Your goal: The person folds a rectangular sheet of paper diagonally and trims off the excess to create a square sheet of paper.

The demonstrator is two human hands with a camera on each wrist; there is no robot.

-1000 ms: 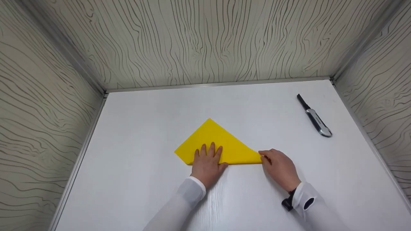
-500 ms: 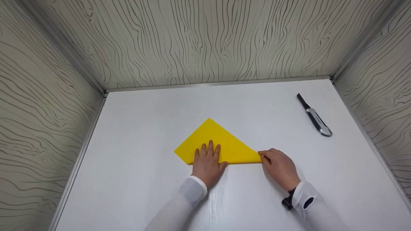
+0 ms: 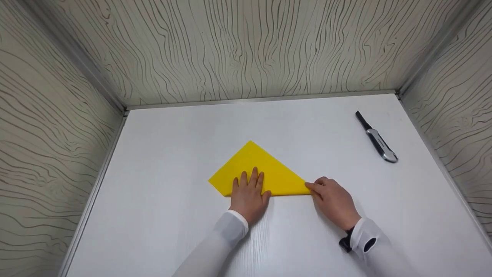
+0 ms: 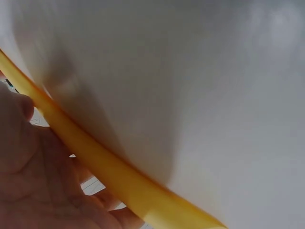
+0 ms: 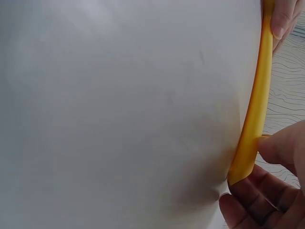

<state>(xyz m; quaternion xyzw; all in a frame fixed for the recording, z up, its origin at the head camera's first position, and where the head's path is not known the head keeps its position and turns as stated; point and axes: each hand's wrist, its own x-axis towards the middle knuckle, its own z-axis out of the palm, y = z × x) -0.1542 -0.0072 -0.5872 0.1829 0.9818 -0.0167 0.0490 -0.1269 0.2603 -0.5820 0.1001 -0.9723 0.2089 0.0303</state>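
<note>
A folded sheet of yellow paper (image 3: 246, 157) lies on the white table, its point facing away and its folded edge toward me. My left hand (image 3: 249, 200) rests flat over the near edge with fingers spread. At the right corner, my right hand (image 3: 334, 202) pinches the paper between thumb and fingers. The left wrist view shows the fold (image 4: 102, 160) as a rounded band along the left palm (image 4: 38, 186). In the right wrist view, the right thumb (image 5: 281, 145) lies on the folded strip (image 5: 257, 105), with the other fingers curled at its end.
A slim black-and-silver tool with a narrow black tip (image 3: 380, 145) lies at the right rear of the white table (image 3: 173, 154). Wood-patterned panels (image 3: 246, 50) close off the back and both sides, with metal strips along their edges.
The right fingertips have slid slightly left onto the paper's corner, which looks flatter. The left hand stays in place with small shifts of its fingers and thumb.
</note>
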